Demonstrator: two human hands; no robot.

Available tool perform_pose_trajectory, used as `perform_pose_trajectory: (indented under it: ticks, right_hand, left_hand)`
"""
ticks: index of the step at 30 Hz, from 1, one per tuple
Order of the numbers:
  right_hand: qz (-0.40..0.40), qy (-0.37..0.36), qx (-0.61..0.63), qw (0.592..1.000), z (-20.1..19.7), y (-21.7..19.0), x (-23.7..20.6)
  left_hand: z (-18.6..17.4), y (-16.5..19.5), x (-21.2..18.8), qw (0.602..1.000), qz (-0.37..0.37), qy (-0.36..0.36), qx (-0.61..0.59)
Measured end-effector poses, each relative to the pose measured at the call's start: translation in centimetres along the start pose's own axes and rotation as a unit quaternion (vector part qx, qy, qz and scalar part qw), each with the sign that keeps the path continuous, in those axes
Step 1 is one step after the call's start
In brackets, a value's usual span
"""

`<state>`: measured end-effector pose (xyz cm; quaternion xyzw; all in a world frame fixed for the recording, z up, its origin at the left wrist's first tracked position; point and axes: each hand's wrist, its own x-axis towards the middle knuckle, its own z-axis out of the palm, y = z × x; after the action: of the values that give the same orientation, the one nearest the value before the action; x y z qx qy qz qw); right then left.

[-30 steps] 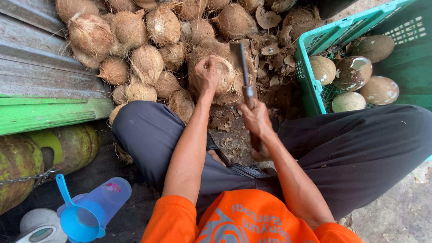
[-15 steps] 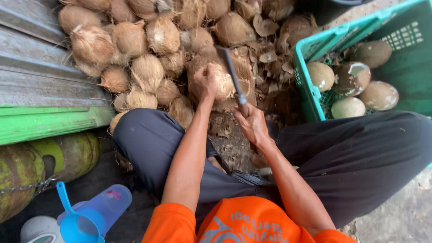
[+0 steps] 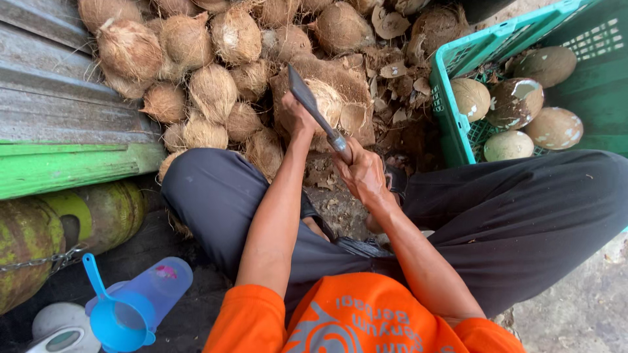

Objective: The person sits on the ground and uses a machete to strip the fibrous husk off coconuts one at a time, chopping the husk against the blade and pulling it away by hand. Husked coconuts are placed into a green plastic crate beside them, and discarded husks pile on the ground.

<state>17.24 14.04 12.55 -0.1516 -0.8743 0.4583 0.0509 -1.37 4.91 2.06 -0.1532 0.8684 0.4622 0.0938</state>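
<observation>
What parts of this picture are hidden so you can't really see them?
Head view only:
- Left hand: its fingers are hidden behind the husked coconut it holds.
- Blade: its tip is too dark to make out.
- Right hand: it covers the handle.
- Green crate: cut off by the top and right edges.
- Feet: hidden under the dark trousers.

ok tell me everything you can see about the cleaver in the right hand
The cleaver has a dark, flat metal blade, broader toward its far end, narrowing to a pale metal neck that runs into the right hand, which hides the handle. It is raised and tilted, blade pointing up-left, over the husked coconut that the left hand steadies. Whether the blade touches it is unclear.
</observation>
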Motion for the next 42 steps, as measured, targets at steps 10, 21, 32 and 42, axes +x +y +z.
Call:
perform_pose_trajectory:
  ticks: [10, 21, 32, 42]
  right_hand:
    - [0.023, 0.032, -0.056, 0.998, 0.3, 1.9, -0.3]
    - [0.23, -0.048, 0.068, 0.97, -1.7, 2.1, 1.1]
    - [0.165, -0.039, 0.218, 0.961, -4.3, -0.6, -0.4]
    - [0.16, 0.029, 0.284, 0.945, -3.0, -0.4, -0.5]
  left_hand:
    - [0.2, -0.3, -0.1, 1.0, 0.001, 0.002, 0.01]
    - [0.7, -1.3, -0.2, 1.0, 0.028, -0.006, 0.012]
    - [-1.1, -1.1, -2.4, 0.983, 0.178, 0.005, -0.048]
    - [0.6, -0.7, -1.0, 1.0, 0.026, 0.011, -0.003]
